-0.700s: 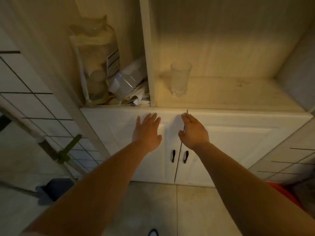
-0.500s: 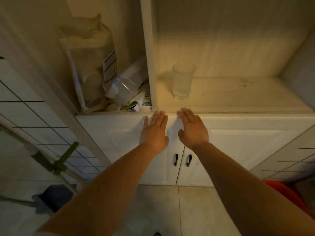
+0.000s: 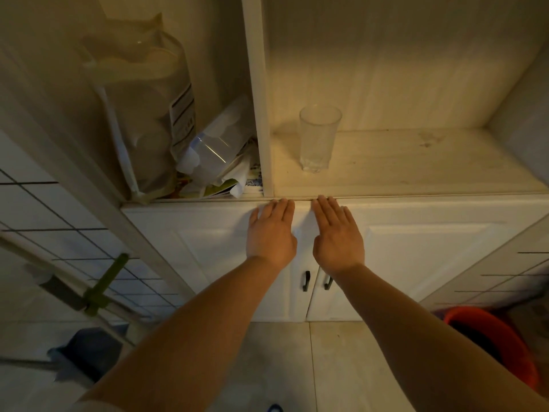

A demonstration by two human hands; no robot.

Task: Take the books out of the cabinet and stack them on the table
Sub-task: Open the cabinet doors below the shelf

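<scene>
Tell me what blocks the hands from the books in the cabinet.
Both cabinet doors are shut, and no books are visible. The left hand and right hand lie flat near the doors' top edge, above the black handles, which neither hand grips.

Left hand (image 3: 271, 234) and right hand (image 3: 337, 234) raised, fingertips now reaching the cabinet doors' (image 3: 208, 248) top edge

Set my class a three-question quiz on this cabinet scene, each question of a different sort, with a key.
1. True or false: the two cabinet doors are shut.
2. What stands on the open shelf right of the divider? A) a glass B) a book C) a bowl
3. Fill in: the left hand and right hand lie with fingers ____ near the doors' top edge.

Key: 1 true. 2 A, the glass. 3 straight.
</scene>
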